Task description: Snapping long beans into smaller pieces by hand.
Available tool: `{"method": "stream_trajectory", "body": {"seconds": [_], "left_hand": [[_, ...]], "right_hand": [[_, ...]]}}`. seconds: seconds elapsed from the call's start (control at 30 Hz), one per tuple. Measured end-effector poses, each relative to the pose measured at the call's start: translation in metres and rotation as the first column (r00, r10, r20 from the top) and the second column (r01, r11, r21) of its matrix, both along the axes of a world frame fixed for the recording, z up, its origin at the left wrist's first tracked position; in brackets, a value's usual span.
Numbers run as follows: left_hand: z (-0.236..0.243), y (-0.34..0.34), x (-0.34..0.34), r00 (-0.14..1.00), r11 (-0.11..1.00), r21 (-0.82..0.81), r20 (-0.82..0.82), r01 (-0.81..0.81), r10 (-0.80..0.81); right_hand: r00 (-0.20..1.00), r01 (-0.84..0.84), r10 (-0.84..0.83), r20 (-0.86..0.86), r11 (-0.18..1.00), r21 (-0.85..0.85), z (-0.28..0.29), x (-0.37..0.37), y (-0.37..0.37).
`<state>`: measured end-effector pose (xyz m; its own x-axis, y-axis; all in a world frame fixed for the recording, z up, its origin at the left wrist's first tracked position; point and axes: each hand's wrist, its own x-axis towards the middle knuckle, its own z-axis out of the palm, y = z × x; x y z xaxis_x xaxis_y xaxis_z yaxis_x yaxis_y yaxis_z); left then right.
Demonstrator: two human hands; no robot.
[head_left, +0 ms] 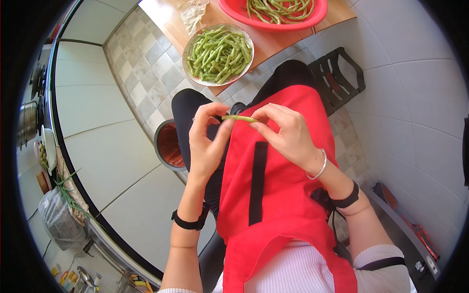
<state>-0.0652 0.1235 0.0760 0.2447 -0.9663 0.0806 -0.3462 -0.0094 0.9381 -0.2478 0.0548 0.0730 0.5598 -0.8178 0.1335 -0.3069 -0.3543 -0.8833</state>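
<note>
Between my two hands, above the red apron on my lap, is a short piece of green bean (239,118). Its left end lies at the thumb and fingers of my left hand (207,132). The thumb and forefinger of my right hand (283,129) pinch its right end. Ahead of my knees, at the table's near corner, sits a plate (185,62) heaped with short bean pieces (219,53). Beyond it to the right, a red basin (293,24) holds long, whole beans (281,9).
The wooden table (268,46) carries a crumpled wrapper (194,12) behind the plate. A bin (157,146) with a reddish liner stands on the floor by my left knee. White cabinets (97,112) line the left side; a dark plastic stool (337,78) stands against the right wall.
</note>
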Motion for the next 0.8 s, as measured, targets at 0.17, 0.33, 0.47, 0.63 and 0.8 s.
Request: {"method": "stream_trajectory", "body": {"seconds": [0.17, 0.33, 0.47, 0.63, 0.8], "left_hand": [[0.008, 0.003, -0.002, 0.92, 0.982, -0.061, 0.364, 0.181, -0.147], [0.01, 0.001, 0.0, 0.897, 0.988, -0.075, 0.433, 0.134, -0.088], [0.015, 0.0, -0.006, 0.809, 0.974, -0.009, 0.559, 0.224, -0.181], [0.013, 0.001, -0.009, 0.76, 0.967, 0.024, 0.614, 0.253, -0.214], [0.008, 0.001, -0.011, 0.767, 0.959, 0.065, 0.586, 0.277, -0.262]], "right_hand": [[0.997, -0.062, 0.061, -0.037, 0.998, -0.015, 0.005, 0.0, 0.002], [0.995, -0.054, 0.048, -0.089, 0.997, -0.059, -0.003, -0.002, 0.004], [0.993, -0.055, 0.041, -0.109, 0.99, -0.126, 0.004, -0.001, 0.005], [0.989, -0.094, 0.066, -0.132, 0.97, -0.223, 0.0, 0.0, 0.006], [0.984, -0.107, 0.07, -0.162, 0.966, -0.236, 0.002, 0.001, 0.007]]}}
